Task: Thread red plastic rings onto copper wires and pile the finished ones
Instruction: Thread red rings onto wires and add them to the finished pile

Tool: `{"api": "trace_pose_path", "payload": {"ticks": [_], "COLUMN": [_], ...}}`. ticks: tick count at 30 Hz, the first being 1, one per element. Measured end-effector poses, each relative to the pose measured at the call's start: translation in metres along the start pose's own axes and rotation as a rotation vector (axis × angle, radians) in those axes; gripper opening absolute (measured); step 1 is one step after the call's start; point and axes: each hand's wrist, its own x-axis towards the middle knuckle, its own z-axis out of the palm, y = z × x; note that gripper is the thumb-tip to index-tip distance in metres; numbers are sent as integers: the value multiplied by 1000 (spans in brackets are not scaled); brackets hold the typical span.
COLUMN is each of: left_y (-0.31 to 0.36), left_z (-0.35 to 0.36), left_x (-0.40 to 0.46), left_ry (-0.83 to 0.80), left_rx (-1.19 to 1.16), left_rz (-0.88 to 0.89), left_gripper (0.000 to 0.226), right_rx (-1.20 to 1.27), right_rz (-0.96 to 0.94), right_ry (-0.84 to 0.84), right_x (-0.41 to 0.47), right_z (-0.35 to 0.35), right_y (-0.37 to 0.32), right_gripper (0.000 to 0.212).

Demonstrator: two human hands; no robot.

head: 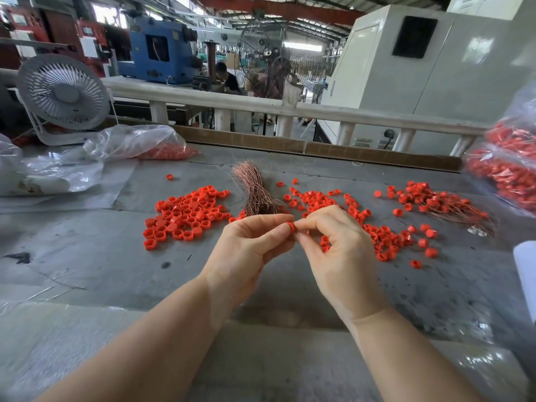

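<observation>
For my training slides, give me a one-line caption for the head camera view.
Both hands, left and right, pinch one red ring above a grey table, beside a copper wire bundle.

No text, label, brand or number is showing legibly anywhere; the papers on the red machines at the back are reading as blurred.

body: I see two bare forearms entering from the near edge | left hand: nothing worn, no glove, ring or watch | right hand: likewise nothing worn, wrist uncovered | sleeves: none visible up to the frame edge | fingers: nails short and unpainted where I can make them out
</observation>
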Motion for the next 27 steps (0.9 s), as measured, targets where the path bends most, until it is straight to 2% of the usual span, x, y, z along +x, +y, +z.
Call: {"api": "trace_pose_path", "payload": {"ticks": [15, 22, 27], "left_y": [1, -4, -1], "left_z": [0, -2, -1], "left_x": [-1, 0, 0], "left_ry": [27, 64, 0], "left_rx": [59, 151, 108], "left_rz": [2, -8, -51], "left_gripper": [15, 13, 21], "right_rx": [35, 38, 83], "right_rz": [84, 106, 163], "right_ry": [-27, -126, -107], "right_x": [0, -1, 0], "right_z": [2, 2, 2], "right_y": [1, -2, 1], "right_gripper": [4, 20, 14]}}
